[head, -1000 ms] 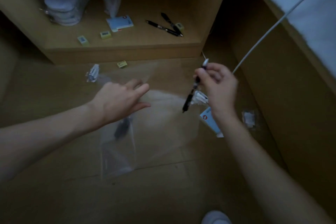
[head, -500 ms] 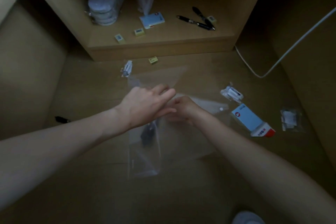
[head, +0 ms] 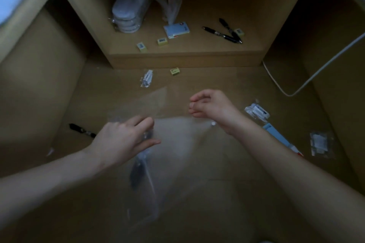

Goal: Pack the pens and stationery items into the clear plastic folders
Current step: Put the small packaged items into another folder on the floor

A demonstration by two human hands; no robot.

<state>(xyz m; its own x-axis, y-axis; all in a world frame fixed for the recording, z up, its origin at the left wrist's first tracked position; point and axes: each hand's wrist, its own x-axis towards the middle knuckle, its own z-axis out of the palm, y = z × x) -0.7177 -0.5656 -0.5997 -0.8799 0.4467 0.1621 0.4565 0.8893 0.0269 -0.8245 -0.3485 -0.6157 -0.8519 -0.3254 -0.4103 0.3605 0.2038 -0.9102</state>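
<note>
A clear plastic folder (head: 177, 156) lies on the wooden floor in front of me, its flap (head: 152, 100) raised toward the shelf. Dark pens (head: 137, 171) show blurred through its left side. My left hand (head: 126, 140) rests on the folder's left edge near the mouth, fingers and thumb straight and spread. My right hand (head: 211, 106) hovers above the folder's upper right corner, by the snap button (head: 213, 123), fingers loosely curled and holding nothing. Another black pen (head: 82, 129) lies on the floor to the left. Two black pens (head: 223, 34) lie on the shelf.
The shelf (head: 187, 55) carries small yellow erasers (head: 163, 41), a blue-white box (head: 176, 29) and a wrapped stack (head: 128, 16). On the floor are an eraser (head: 174, 71), refill packets (head: 147, 79) (head: 256, 111), a blue box (head: 276, 136), a small clear packet (head: 319, 144) and a white cable (head: 296, 87).
My right hand carried a black pen down to the folder's mouth under my left hand, then came out up and to the right without it. The view shifted left.
</note>
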